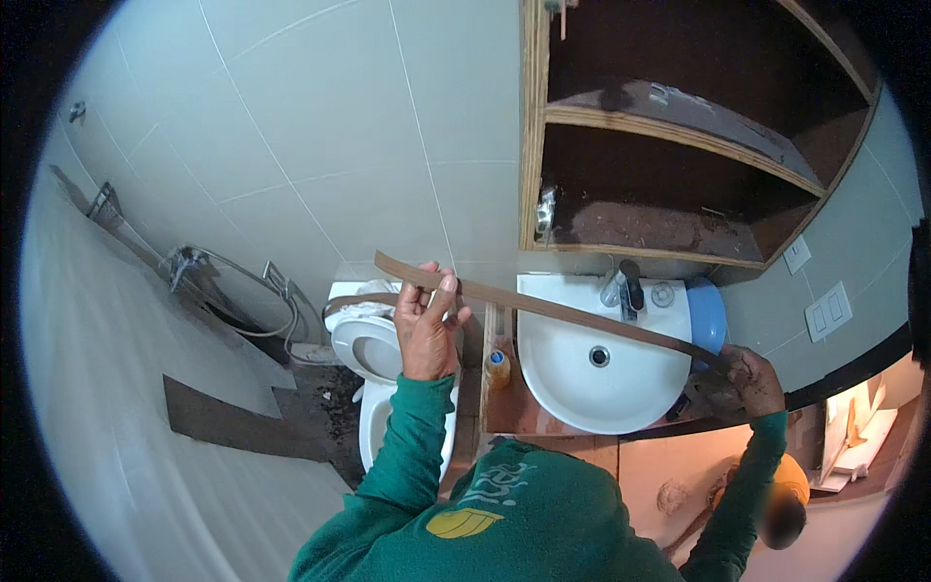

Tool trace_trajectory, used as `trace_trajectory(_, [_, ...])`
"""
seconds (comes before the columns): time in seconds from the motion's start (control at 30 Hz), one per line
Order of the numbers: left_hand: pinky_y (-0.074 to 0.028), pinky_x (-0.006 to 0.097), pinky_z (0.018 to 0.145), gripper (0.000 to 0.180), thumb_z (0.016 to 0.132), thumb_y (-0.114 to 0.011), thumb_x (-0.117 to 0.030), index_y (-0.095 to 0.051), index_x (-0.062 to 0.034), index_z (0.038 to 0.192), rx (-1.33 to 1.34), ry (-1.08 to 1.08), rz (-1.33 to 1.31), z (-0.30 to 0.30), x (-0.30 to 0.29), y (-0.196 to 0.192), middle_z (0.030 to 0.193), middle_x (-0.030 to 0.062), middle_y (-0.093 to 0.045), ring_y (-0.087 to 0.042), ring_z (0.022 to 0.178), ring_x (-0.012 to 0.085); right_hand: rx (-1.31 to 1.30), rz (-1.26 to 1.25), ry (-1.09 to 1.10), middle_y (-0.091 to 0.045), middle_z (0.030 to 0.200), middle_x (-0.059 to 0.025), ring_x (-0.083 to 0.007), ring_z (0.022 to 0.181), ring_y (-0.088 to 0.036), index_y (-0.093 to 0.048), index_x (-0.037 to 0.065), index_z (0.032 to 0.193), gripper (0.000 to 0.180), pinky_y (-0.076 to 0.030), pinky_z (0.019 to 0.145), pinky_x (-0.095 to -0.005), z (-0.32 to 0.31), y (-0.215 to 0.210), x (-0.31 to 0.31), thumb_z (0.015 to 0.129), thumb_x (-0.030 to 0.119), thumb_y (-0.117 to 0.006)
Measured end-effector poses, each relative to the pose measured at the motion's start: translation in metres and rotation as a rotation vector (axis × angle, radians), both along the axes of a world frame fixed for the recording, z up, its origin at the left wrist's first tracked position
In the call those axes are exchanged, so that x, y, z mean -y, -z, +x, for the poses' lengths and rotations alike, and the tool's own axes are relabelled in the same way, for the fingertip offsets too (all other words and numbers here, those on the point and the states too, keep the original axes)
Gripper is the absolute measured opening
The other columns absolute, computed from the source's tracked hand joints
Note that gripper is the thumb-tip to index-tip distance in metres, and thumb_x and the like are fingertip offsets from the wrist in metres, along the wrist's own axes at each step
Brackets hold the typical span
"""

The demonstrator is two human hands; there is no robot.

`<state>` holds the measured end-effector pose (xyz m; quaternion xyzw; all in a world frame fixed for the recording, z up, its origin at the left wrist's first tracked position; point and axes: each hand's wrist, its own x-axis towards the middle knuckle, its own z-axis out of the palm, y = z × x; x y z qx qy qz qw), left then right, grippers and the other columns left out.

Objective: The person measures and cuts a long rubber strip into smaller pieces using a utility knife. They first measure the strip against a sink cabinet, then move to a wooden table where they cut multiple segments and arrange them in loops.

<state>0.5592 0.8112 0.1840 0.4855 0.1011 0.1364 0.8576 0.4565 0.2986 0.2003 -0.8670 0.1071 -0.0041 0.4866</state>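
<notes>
A long, narrow brown strip [562, 308], thin and slightly bowed, stretches across in front of me above the white washbasin [553, 373]. Near its left end my left hand [429, 328] pinches it between thumb and fingers, over the white toilet [373, 412]. My right hand [754, 383] is closed round the other end, just beyond the basin's right side. Above the basin hangs an open wall cabinet [679, 126] with dark, dusty shelves and bare wooden front edges.
A small blue-capped bottle [497, 369] stands left of the basin beside its tap [630, 296]. Behind the basin's right side is a blue plastic container [706, 315]. A shower hose [262, 330] and pale sheeting [126, 388] lie left. Another person in yellow [790, 475] is at lower right.
</notes>
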Motion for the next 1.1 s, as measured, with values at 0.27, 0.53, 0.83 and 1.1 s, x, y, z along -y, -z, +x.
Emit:
trace_trajectory(0.27, [-0.051,0.02,0.064,0.063,0.102,-0.073,-0.015,-0.043,-0.0145,0.158,0.154,0.029,-0.112,0.033,-0.043,0.026,0.125,0.0028,-0.065,-0.063,0.091,0.0051,-0.221,-0.314,-0.316,-0.077,0.11,-0.0189,-0.0302,0.098,-0.074,-0.075,0.004,0.12,0.028,-0.056,0.094,-0.0402,0.007,-0.007,0.004,0.101,0.019,-0.062])
trace_trajectory(0.53, [-0.054,0.018,0.071,0.065,0.1,-0.075,-0.013,-0.046,-0.0109,0.158,0.077,-0.063,-0.072,0.043,-0.067,0.031,0.142,0.0039,-0.06,-0.063,0.1,0.0057,-0.337,0.026,-0.463,-0.075,0.1,-0.011,-0.0186,0.09,-0.068,-0.075,0.001,0.119,0.045,-0.056,0.082,-0.0371,-0.037,0.003,-0.046,0.104,0.043,-0.068])
trace_trajectory(0.83, [-0.051,0.021,0.074,0.054,0.101,-0.076,-0.023,-0.055,-0.0095,0.15,0.106,0.046,-0.026,0.041,-0.073,0.028,0.133,0.0018,-0.066,-0.062,0.103,0.0046,-0.664,0.123,-0.564,-0.07,0.111,-0.0148,-0.0227,0.094,-0.071,-0.054,0.006,0.145,0.048,-0.06,0.083,-0.0378,-0.073,-0.031,-0.089,0.108,0.035,-0.063])
trace_trajectory(1.1, [-0.049,0.032,0.085,0.081,0.097,-0.081,-0.024,-0.035,-0.0103,0.161,0.017,0.039,0.055,0.029,-0.045,0.029,0.144,0.0042,-0.056,-0.058,0.111,0.0121,-0.156,0.021,-0.374,-0.067,0.094,-0.0147,-0.0244,0.077,-0.071,-0.064,0.001,0.117,0.034,-0.06,0.069,-0.034,-0.09,-0.009,-0.097,0.106,0.033,-0.066])
